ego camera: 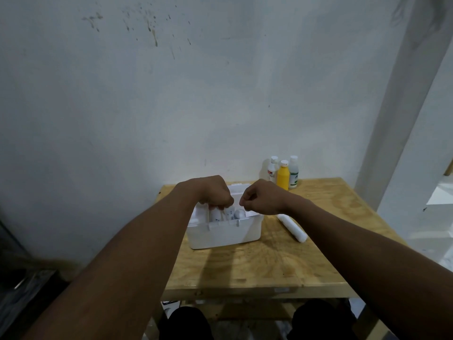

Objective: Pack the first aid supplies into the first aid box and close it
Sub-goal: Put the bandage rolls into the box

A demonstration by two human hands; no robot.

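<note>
I am looking down at a small plywood bench (257, 261) pushed against a pale, stained plaster wall (171, 94), with a white column (402, 119) rising at the right. Nearest to me, below the bench's front edge, I see two dark-clad knees (186, 322), and both bare forearms reach forward over the wood. Toward the left of the benchtop sits the open white plastic first aid box (224, 233), its front wall facing me. Inside it I can make out several small white bottles (229, 213) standing close together; their labels are too small to read. My left hand (215, 192) is curled over the box's left side, fingers bent down and closed on something among those bottles, though I cannot tell exactly which piece it grips. My right hand (261, 198) hovers just over the box's right rim, thumb and fingers pinched together; whether anything lies between them I cannot tell. Just right of the box, lying flat on the wood and angled toward me, is a white cylindrical gauze roll (293, 228), apart from the box. Farther back, in the bench's rear right corner by the wall, three bottles stand touching side by side: a white bottle with a red label (272, 171), a yellow plastic bottle (283, 176) and a clear bottle with a green label (293, 173).
</note>
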